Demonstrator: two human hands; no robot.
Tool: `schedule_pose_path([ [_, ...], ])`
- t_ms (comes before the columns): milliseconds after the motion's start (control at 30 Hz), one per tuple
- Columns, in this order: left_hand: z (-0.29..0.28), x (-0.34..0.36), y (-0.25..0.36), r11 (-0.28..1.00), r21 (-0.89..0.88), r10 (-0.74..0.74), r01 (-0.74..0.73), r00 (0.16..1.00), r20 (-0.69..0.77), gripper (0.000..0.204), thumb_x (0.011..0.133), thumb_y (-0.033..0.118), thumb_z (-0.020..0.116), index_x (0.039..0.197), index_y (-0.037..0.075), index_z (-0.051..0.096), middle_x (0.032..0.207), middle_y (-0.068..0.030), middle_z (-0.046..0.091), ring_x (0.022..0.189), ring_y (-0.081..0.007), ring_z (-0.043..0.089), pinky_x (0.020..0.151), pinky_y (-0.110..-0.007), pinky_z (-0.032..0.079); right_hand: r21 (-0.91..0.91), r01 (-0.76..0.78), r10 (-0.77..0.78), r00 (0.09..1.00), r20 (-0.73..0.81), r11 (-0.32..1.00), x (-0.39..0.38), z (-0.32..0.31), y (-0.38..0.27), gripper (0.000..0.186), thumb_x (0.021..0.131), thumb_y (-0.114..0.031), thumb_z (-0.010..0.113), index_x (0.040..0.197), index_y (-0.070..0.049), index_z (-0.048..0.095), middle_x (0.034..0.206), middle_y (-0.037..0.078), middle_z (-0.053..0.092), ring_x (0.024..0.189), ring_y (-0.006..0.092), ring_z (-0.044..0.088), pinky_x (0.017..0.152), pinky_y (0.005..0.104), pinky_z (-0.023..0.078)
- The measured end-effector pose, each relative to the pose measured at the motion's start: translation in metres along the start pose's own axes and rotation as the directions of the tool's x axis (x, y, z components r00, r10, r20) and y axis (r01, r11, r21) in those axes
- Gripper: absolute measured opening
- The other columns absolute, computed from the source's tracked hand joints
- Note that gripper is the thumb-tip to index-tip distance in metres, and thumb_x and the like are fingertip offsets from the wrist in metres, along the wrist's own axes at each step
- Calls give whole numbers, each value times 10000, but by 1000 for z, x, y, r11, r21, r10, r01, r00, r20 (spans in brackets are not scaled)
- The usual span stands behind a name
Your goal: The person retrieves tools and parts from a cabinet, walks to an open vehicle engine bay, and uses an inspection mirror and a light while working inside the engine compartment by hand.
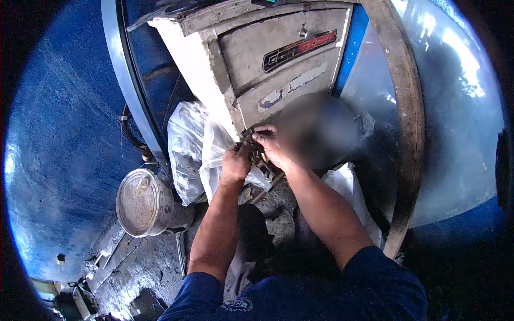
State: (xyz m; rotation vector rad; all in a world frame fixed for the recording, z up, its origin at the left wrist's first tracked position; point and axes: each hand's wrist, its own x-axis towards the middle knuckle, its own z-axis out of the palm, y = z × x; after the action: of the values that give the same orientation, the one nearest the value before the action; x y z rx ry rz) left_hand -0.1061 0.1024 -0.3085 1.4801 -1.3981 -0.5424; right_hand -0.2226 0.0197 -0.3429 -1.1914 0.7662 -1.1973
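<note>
My left hand (238, 158) and my right hand (267, 143) are close together at the lower corner of a worn white cabinet (273, 43). Both have their fingers closed on small dark metal parts (247, 135); their exact shape is too small to make out. Below them lie several small metal pieces (263, 171), partly hidden by my hands and a clear plastic bag (184, 150) to the left. A blurred dark area (318, 131) beside my right hand hides what is there.
A lidded pail (142, 203) stands at lower left before a blue wall (59, 150) and metal upright (123, 59). A wooden beam (401, 107) and cloudy panel (450, 134) stand at right. A white sack (348, 182) lies by my right arm on the grimy floor (128, 278).
</note>
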Motion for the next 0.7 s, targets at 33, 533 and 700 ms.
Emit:
schedule_pose_path([
  [33, 1, -1, 2, 995, 16, 97, -97, 995, -33, 341, 958, 289, 499, 889, -14, 638, 662, -27, 589, 557, -113, 500, 501, -304, 392, 45, 0, -1, 1000, 21, 999, -1, 0, -2, 163, 823, -92, 699, 958, -7, 664, 879, 83, 677, 811, 151, 616, 741, 285, 490],
  [533, 11, 1, 21, 843, -374, -412, 386, 911, 11, 320, 969, 293, 488, 883, 14, 620, 596, -8, 544, 455, -107, 458, 428, -281, 344, -128, -25, 32, 998, 52, 991, 2, -1, -20, 124, 851, 20, 634, 973, 20, 651, 927, 85, 664, 831, 129, 612, 749, 258, 501],
  [700, 6, -11, 10, 471, -661, -558, 584, 778, 289, 311, 972, 301, 472, 820, 53, 582, 580, -12, 490, 432, -129, 426, 418, -305, 340, 2, -17, 17, 999, -35, 1000, -11, -7, -16, 197, 833, 18, 660, 1028, 6, 632, 928, 52, 658, 828, 113, 602, 743, 238, 490],
])
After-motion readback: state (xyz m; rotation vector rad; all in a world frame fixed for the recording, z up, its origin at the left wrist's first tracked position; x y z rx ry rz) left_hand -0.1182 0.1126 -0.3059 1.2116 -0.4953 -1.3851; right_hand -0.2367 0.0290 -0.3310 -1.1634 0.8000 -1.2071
